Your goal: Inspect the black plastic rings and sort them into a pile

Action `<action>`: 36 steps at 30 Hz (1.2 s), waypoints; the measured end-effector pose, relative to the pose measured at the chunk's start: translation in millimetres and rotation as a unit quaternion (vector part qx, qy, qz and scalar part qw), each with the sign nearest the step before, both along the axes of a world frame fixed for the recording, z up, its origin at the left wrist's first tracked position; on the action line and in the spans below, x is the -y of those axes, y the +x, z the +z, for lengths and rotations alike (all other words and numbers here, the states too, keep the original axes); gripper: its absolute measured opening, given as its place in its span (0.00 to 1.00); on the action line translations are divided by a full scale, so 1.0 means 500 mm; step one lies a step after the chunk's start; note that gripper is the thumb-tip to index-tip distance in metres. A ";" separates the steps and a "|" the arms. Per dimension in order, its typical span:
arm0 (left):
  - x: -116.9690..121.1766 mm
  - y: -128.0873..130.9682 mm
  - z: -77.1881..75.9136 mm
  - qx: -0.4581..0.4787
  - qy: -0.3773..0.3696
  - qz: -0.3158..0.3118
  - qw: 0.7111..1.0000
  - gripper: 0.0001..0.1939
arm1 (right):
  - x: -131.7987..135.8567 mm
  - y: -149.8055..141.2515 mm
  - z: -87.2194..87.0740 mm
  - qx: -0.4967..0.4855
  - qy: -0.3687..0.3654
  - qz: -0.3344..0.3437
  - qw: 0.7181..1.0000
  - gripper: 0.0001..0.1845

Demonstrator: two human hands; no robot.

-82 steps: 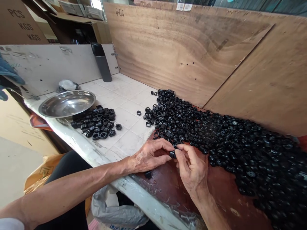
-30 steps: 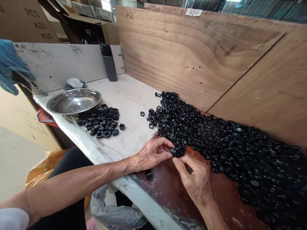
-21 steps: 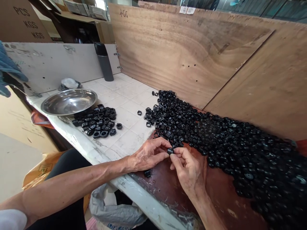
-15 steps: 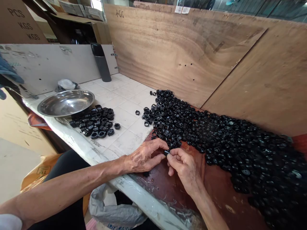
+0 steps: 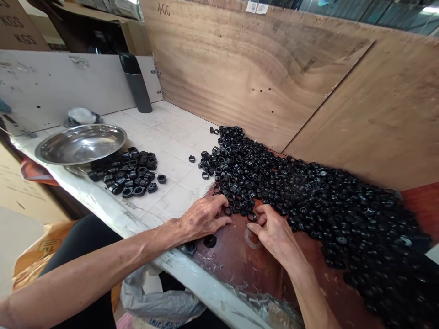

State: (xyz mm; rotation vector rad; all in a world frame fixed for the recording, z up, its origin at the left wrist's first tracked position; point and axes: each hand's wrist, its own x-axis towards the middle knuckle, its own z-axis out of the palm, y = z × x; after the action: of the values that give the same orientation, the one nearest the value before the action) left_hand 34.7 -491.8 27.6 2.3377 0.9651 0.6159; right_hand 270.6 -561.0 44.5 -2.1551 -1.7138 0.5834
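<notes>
My left hand (image 5: pixel 206 216) rests low over the brown board (image 5: pixel 236 256), thumb and forefinger apart. A black plastic ring (image 5: pixel 227 211) lies by its fingertips, at the near edge of a big heap of black plastic parts (image 5: pixel 267 178). My right hand (image 5: pixel 276 230) reaches in from the right, its thumb and forefinger also parted. Another black ring (image 5: pixel 252 216) sits close to those fingertips; whether they touch it I cannot tell. Just below my left hand a single black part (image 5: pixel 210 241) lies on the board, and a darker piece beside it is partly hidden.
To the left, a smaller pile of black parts (image 5: pixel 132 171) lies beside a shiny metal bowl (image 5: pixel 48 157). A dark grey bottle (image 5: pixel 137 89) stands in the back corner. Wooden panel (image 5: pixel 247 68) closes off the rear. A white sack (image 5: pixel 157 297) hangs below the table edge.
Both hands held a small black part together before; now they are apart with parted fingers near the heap. The black part below my left hand shows more. The view has shifted slightly.
</notes>
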 end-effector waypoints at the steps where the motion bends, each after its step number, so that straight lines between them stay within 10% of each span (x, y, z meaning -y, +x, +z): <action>1: -0.002 0.003 -0.003 -0.003 0.007 -0.003 1.000 0.13 | -0.001 -0.008 -0.002 0.014 0.019 0.010 1.000 0.13; 7: -0.005 0.011 -0.012 -0.023 0.053 -0.029 0.998 0.06 | 0.009 -0.010 0.045 -0.021 0.010 0.048 0.999 0.09; 13: -0.007 0.011 -0.024 -0.029 0.040 -0.011 0.999 0.11 | 0.048 0.118 0.115 0.238 0.053 -0.177 0.954 0.32; 17: -0.003 0.012 -0.023 -0.038 0.046 -0.012 0.998 0.12 | 0.036 0.168 0.065 0.240 0.003 -0.279 0.930 0.52; 23: -0.002 0.014 -0.022 -0.040 0.057 -0.013 0.997 0.13 | -0.015 0.098 -0.026 0.233 0.057 -0.299 0.924 0.41; 36: 0.003 0.021 -0.023 -0.046 0.072 -0.006 0.996 0.15 | -0.043 -0.030 -0.054 0.147 0.152 -0.188 0.959 0.32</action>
State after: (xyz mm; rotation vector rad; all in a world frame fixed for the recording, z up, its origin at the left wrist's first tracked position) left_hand 45.2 -493.3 16.1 2.5168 0.9748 0.5961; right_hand 255.8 -539.8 17.3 -2.3297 -1.3523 -0.1025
